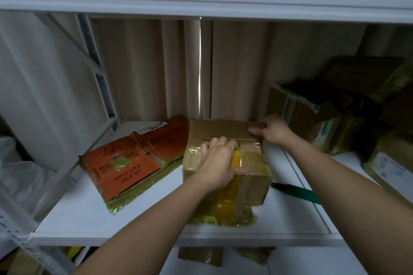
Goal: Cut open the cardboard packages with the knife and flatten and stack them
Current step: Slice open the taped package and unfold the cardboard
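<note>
A brown cardboard box (252,174) wrapped in clear and yellow tape stands in the middle of the white shelf (138,214). My left hand (218,163) grips the taped near flap at the box's top seam, fingers curled into the gap. My right hand (273,128) pinches the far flap at its right corner, pulling it up. A green-handled knife (295,190) lies on the shelf just right of the box, touched by neither hand. A flattened orange cardboard package (131,163) lies to the left.
Several unopened and open cardboard boxes (312,114) are piled at the right end of the shelf. A shelf board hangs close overhead. White plastic bags (20,176) sit at the left. Curtains close off the back.
</note>
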